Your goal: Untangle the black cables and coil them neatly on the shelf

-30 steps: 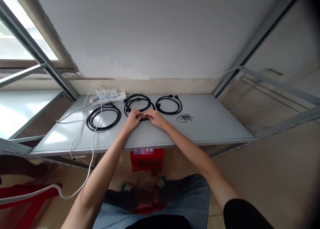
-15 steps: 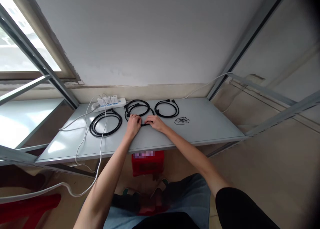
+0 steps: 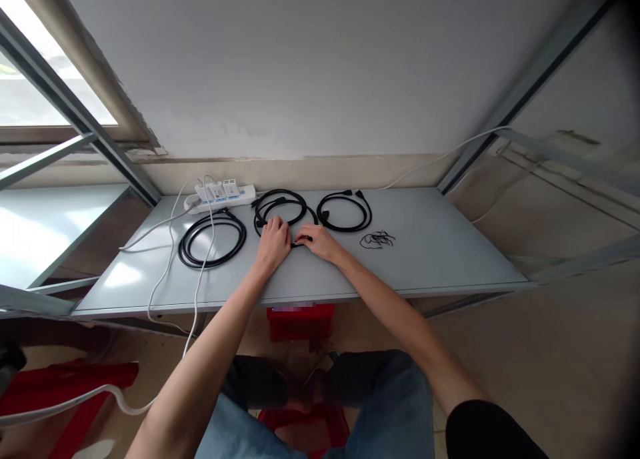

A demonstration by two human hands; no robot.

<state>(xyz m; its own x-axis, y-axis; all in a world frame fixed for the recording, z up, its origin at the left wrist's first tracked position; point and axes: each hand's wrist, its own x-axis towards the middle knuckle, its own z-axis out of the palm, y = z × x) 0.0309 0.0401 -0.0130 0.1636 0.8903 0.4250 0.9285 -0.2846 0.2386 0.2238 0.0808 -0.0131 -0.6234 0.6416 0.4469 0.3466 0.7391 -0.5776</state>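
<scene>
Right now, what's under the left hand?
The left hand covers the near side of the middle black cable coil, whose far loops show beyond it. A short dark piece shows between it and the right hand. Whatever lies beneath palm and fingers is hidden.

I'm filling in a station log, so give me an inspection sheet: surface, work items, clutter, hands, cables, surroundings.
Surface: grey tabletop, glare near its left end.
Work items: left coil, middle coil and right coil, all black cable, in a row.
Clutter: tangle of thin black strands, right of the hands.
Hands: left hand and right hand at the middle coil's near side; exact grip hidden.
Cables: white cable crosses the left coil and hangs over the front edge; white power strip with plugs, back left.
Surroundings: wall behind, window at left, red stool below.
</scene>
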